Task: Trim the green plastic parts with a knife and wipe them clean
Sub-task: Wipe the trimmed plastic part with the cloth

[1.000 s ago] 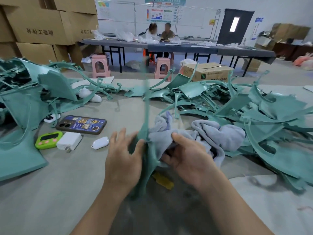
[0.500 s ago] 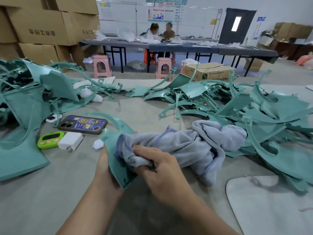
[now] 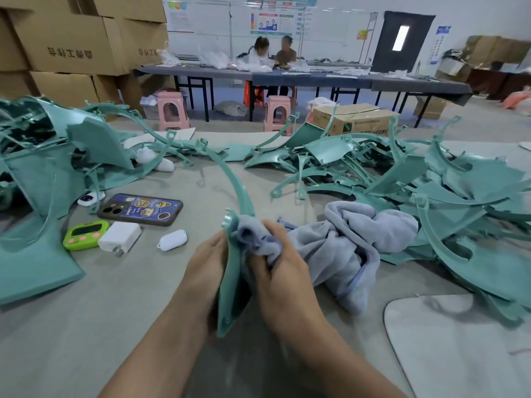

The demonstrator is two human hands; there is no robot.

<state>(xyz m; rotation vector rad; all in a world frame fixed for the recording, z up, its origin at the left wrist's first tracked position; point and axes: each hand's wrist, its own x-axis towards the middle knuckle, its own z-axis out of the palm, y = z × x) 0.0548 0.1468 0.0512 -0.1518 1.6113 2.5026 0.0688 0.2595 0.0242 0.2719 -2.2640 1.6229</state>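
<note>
I hold one green plastic part (image 3: pixel 231 285) on edge over the table, its thin curved arm sweeping up and away to the left. My left hand (image 3: pixel 205 271) lies against the part's left face and holds it. My right hand (image 3: pixel 280 278) grips a bunched end of the grey-lilac cloth (image 3: pixel 344 248) and presses it against the part's right face near the top. The rest of the cloth trails off to the right onto the table. No knife is visible.
Heaps of green parts lie at the right (image 3: pixel 448 202) and at the left (image 3: pixel 43 168). A phone (image 3: pixel 140 209), green timer (image 3: pixel 85 234), white charger (image 3: pixel 120 236) and small white case (image 3: pixel 172 239) sit left of my hands. A pale board (image 3: pixel 459 340) lies at lower right.
The green part has turned from lying flat under the cloth to standing on edge, its arm swung up. My right hand moved up the part, bunching the cloth near its top.
</note>
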